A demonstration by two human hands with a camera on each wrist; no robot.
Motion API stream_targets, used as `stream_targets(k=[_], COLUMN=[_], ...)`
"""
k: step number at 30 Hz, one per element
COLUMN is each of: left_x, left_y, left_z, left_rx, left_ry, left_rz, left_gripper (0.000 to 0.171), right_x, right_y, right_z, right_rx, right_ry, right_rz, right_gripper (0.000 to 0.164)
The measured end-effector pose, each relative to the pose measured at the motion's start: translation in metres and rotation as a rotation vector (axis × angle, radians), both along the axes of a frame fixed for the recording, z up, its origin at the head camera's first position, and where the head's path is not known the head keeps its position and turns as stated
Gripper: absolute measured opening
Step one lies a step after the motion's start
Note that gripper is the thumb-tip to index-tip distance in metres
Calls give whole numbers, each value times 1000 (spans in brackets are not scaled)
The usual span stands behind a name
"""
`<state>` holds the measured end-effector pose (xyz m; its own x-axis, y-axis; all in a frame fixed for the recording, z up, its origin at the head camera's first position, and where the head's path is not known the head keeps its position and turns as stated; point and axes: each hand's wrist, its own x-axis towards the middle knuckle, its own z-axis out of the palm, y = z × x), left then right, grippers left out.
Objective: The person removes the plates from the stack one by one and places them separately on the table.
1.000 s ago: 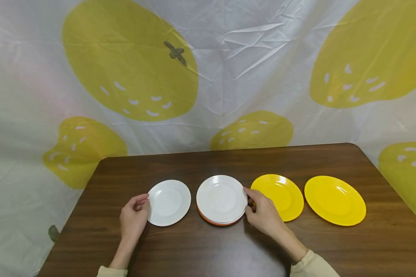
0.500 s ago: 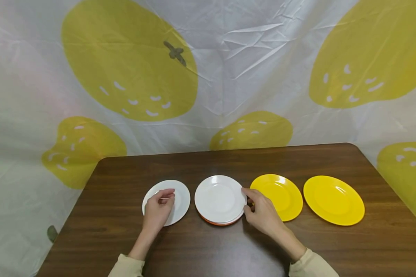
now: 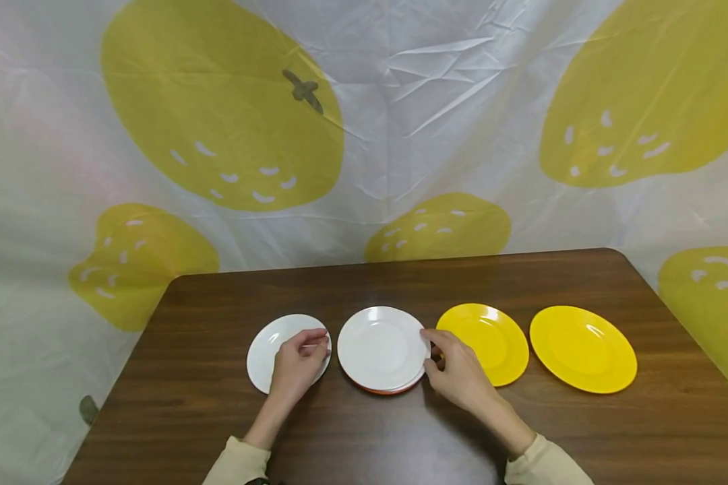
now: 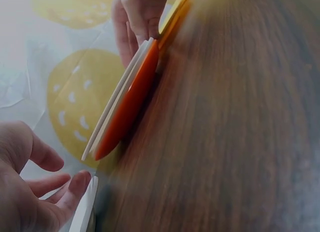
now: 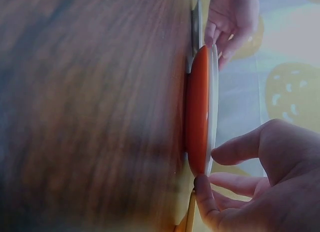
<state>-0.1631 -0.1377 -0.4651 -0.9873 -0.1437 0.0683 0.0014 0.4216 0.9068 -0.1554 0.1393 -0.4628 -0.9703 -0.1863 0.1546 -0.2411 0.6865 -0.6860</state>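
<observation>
In the head view my left hand (image 3: 298, 365) hovers over a single white plate (image 3: 269, 340), hiding part of it. Its thumb and fingers are apart with nothing between them, near the left rim of a central stack. That stack has a white plate (image 3: 381, 347) on top, a second white rim under it and an orange plate (image 4: 131, 104) at the bottom. My right hand (image 3: 463, 374) holds the stack's right rim. In the right wrist view its fingertips (image 5: 217, 154) meet the white rim, with another digit lower, by the orange plate's edge.
Two yellow plates lie to the right: a nearer yellow plate (image 3: 491, 337), partly behind my right hand, and a larger-looking yellow plate (image 3: 582, 349) farther right. The brown wooden table (image 3: 352, 438) backs onto a hanging cloth (image 3: 364, 135) printed with yellow fruit.
My left hand has left the single white plate's left rim and moved right across it, toward the stack. My right hand keeps its place at the stack's right rim.
</observation>
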Motion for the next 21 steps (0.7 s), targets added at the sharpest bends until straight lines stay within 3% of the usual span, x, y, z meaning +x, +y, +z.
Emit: stream_targets(k=[21], left_x=[0], left_y=[4], left_z=[1], left_rx=[90], left_ry=[-100], left_rz=[-65], left_gripper=[28], right_x=[5], right_y=[-1], right_z=[1], right_rx=[0], right_ry=[25], right_rz=[15], right_gripper=[37])
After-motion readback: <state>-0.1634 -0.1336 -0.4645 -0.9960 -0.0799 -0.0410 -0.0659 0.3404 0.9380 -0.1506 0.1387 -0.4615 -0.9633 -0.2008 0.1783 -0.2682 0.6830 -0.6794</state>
